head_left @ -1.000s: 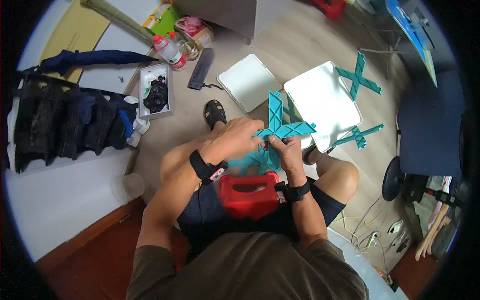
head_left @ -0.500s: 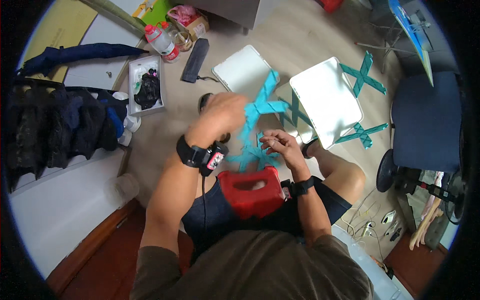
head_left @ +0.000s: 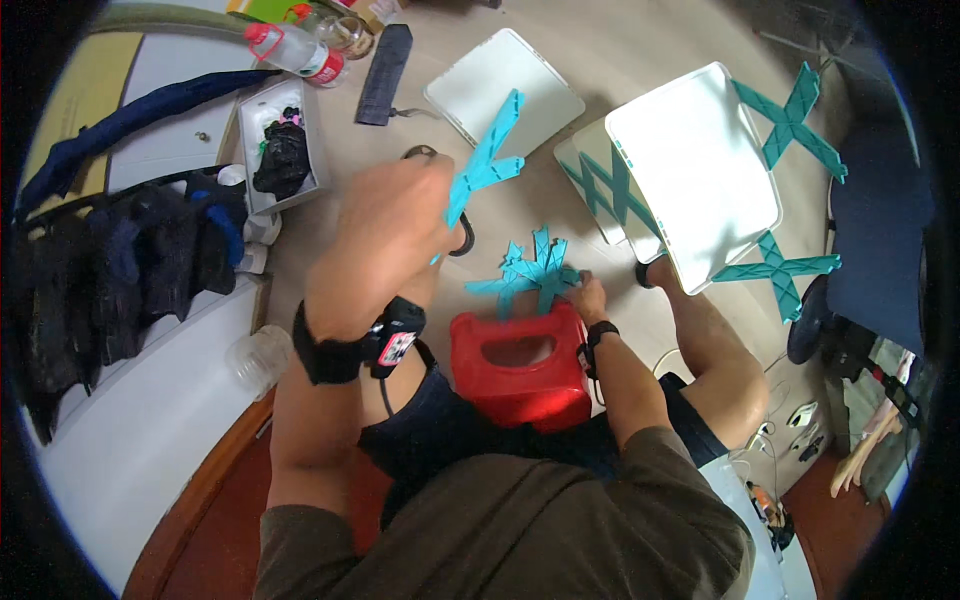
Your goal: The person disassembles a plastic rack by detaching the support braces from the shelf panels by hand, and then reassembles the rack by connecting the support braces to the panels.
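Observation:
My left hand (head_left: 385, 225) is closed round a teal cross-shaped plastic piece (head_left: 490, 160), holding it raised in front of me; the fingers are blurred. Low over the floor, my right hand (head_left: 588, 297) has its fingertips together on the edge of one of several teal cross-shaped pieces (head_left: 545, 268) lying in a heap. Just this side of the heap, between my legs, is a red plastic thing with an oval hand hole (head_left: 520, 385). Right of the heap, a white panel (head_left: 690, 170) has teal crosses (head_left: 790, 130) fixed along its edges, some joining it to a panel behind.
Another white panel (head_left: 505, 95) lies flat on the floor ahead. A dark folded pouch (head_left: 385, 75), a red-capped bottle (head_left: 300, 55) and an open white box (head_left: 282, 160) with a black bag are at left. Shoes (head_left: 130, 290) line the left side; a blue chair (head_left: 880, 260) stands at right.
My left hand has drawn back to the left with its teal piece. My right hand has gone from raised with loosely curled fingers down to the heap of teal pieces. The view has shifted.

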Tool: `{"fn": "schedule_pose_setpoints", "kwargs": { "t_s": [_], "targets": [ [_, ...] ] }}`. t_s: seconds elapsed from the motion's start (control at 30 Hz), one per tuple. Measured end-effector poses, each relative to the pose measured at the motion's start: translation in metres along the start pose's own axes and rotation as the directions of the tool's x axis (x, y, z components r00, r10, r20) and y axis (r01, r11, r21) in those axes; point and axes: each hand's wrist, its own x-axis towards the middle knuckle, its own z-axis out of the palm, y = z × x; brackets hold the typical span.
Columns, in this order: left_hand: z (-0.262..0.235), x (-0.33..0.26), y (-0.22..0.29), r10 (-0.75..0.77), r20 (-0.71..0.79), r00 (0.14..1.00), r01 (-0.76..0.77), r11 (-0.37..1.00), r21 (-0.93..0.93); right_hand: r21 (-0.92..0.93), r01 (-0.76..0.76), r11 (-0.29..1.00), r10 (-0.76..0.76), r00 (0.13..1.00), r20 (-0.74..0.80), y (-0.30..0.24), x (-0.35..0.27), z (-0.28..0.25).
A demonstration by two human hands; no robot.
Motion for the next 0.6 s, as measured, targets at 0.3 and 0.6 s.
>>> {"fn": "schedule_pose_setpoints", "kwargs": {
  "t_s": [0.3,0.6],
  "targets": [
    [0.0,0.005,0.0,-0.082,0.052,0.995,0.081,0.996,0.035,-0.048,0.189,0.981,-0.192,0.98,-0.061,-0.019,-0.005,0.004],
    [-0.002,0.007,-0.002,-0.097,0.104,0.99,0.077,0.979,0.189,0.021,0.214,0.977,-0.213,0.977,-0.013,-0.01,0.008,0.012]
  ]
}}
